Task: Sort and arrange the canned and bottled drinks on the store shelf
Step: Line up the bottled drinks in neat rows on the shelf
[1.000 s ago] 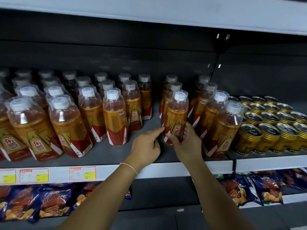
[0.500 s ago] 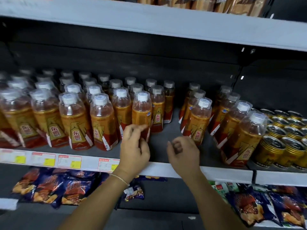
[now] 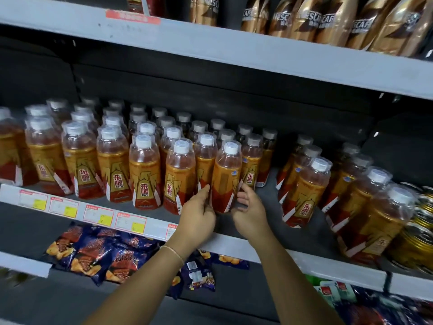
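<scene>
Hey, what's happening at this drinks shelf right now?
A person is tidying the middle shelf. The left hand and right hand hold one front-row bottle of orange drink by its lower half, at the right end of the main block. A bare gap separates it from more bottles and gold cans further right.

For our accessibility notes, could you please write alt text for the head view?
The left hand and right hand hold one orange bottle at the front of a shelf, beside rows of matching bottles. Gold cans stand far right; snack bags lie below.
</scene>
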Tool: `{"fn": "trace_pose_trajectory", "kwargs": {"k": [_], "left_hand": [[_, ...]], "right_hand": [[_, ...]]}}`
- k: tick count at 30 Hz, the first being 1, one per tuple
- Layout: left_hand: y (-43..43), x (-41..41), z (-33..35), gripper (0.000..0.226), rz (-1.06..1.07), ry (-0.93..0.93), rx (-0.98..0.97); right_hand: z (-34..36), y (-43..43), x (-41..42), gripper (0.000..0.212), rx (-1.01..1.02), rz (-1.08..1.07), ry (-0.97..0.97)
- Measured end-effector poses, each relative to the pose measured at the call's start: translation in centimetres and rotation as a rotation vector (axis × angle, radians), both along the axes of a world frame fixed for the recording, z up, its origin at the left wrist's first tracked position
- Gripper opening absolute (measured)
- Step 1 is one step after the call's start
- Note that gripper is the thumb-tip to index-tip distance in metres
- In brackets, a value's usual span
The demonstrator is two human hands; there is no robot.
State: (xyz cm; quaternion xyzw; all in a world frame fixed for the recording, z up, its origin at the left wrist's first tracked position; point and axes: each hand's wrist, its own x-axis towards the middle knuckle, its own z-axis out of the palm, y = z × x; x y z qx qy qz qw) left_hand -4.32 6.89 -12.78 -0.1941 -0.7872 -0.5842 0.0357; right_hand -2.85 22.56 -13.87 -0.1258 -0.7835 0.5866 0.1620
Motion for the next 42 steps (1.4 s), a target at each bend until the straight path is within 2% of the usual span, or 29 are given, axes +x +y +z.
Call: {"fn": "trace_pose_trajectory", "kwargs": {"k": [4,6,8,10,14,21,26,31,36,42], "left_hand": [[0.7,-0.6,-0.1,0.053,-0.053,-0.154,0.093],[0.8,-0.9,-0.5,0.056,-0.022,-0.177,0.085],[0.7,-1.2,-0.7,0.058,-0.024,-0.188,0.115],[0.6,-1.3,-0.7,0.056,-0.043,-0.198,0.165],[1.3,-0.9,-0.6,0.053,-0.090,-0.182,0.194],[4.4,0.4,-0.1,0.053,-0.207,-0.156,0.164],[7.0,1.7,-0.2,0.053,-0.281,-0.142,0.102],[9.9,4.2,-0.4,0.064,-0.379,-0.170,0.149],[12.4,5.5,-0.9,0.070,-0.377,-0.176,0.167],[14.6,6.8,-1.0,0.065,-0.319,-0.195,0.175]], "right_hand": [[0.5,-0.5,-0.6,0.080,-0.109,0.114,-0.006],[0.4,-0.1,-0.6,0.087,-0.045,0.080,-0.021],[0.0,0.4,0.0,0.091,0.103,0.028,-0.070],[-0.4,0.8,0.9,0.083,0.163,0.008,-0.089],[-0.6,0.8,2.2,0.059,0.056,-0.055,-0.019],[0.7,2.5,5.9,0.071,0.282,-0.203,0.000],[-0.3,4.5,8.7,0.082,0.200,-0.264,-0.027],[-0.5,6.9,11.2,0.094,0.225,-0.332,-0.031],[-0.4,9.1,12.5,0.089,0.236,-0.344,-0.010],[-0.6,11.2,13.0,0.081,0.247,-0.338,0.016]]}}
